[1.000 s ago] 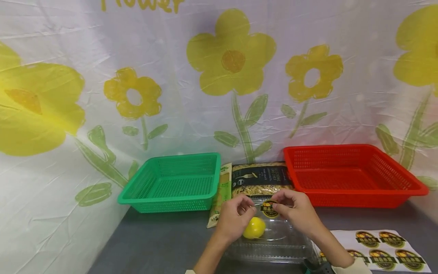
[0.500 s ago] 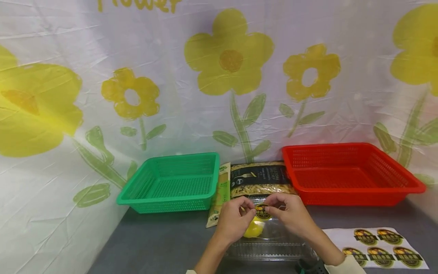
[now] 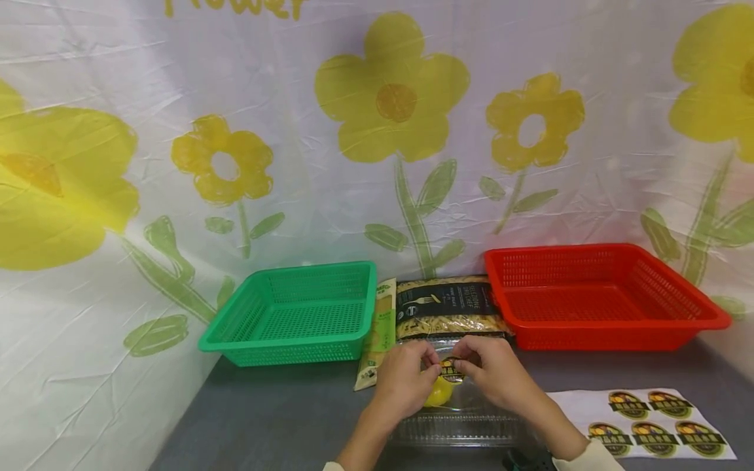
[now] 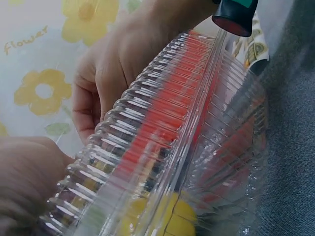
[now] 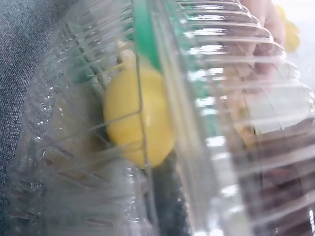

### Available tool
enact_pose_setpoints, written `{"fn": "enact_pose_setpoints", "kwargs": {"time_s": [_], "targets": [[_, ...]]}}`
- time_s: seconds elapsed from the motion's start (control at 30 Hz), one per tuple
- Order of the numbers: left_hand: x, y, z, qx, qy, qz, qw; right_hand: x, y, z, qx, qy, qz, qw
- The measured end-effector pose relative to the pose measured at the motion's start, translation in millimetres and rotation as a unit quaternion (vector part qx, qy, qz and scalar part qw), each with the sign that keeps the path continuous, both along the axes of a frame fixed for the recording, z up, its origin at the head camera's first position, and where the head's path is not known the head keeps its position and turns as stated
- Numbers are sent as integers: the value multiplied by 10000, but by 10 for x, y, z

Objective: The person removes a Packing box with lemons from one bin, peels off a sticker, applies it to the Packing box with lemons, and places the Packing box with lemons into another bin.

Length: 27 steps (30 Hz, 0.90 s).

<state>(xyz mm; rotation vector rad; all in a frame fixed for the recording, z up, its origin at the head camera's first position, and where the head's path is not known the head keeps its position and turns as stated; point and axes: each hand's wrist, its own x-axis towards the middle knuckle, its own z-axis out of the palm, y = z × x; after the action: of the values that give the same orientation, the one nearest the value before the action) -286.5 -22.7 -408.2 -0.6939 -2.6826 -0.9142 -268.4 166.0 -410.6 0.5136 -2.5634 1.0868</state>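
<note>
My right hand [image 3: 491, 371] pinches a round black-and-gold sticker [image 3: 451, 369] between thumb and index finger. The left hand [image 3: 406, 378] has its curled fingertips at the sticker's left edge, pinching there. Both hands are over a clear plastic clamshell box [image 3: 456, 432] with ridged walls. A yellow fruit [image 3: 438, 393], lemon-like, shows through the plastic under the sticker. In the left wrist view the box wall [image 4: 162, 118] partly covers the right hand [image 4: 115, 69]. The right wrist view is blurred, with the fruit [image 5: 140, 118] behind the clear plastic.
A white sheet of similar stickers [image 3: 633, 399] lies at the right. A green basket [image 3: 294, 354] stands back left, a red basket [image 3: 612, 337] back right. Between them lie a pasta bag [image 3: 450, 304] and a narrow green-and-tan packet [image 3: 379, 333]. A flower-printed cloth [image 3: 330, 216] hangs behind.
The right hand has brought the sticker leftward and slightly down, over the fruit, up to the left fingertips. The left hand has stayed nearly in place. The view has shifted slightly.
</note>
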Motion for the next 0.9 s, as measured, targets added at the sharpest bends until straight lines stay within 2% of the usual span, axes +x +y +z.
{"fn": "enact_pose_setpoints", "kwargs": {"time_s": [0.2,0.4,0.6,0.73,0.9], "targets": [[-3,17,-8,-327,74,69,9994,-1,-18,-17,299,417,-191,9985],[-7,22,-23,-413,138,77,9990,19,-25,-19,350,480,-353,9976],[-10,26,-34,-453,271,136,9985,16,-15,-12,367,384,-132,9985],[-5,26,-37,-417,216,167,9988,21,-6,-5,531,268,-25,9982],[3,12,-36,-309,261,76,9992,32,10,24,731,137,158,9971]]}}
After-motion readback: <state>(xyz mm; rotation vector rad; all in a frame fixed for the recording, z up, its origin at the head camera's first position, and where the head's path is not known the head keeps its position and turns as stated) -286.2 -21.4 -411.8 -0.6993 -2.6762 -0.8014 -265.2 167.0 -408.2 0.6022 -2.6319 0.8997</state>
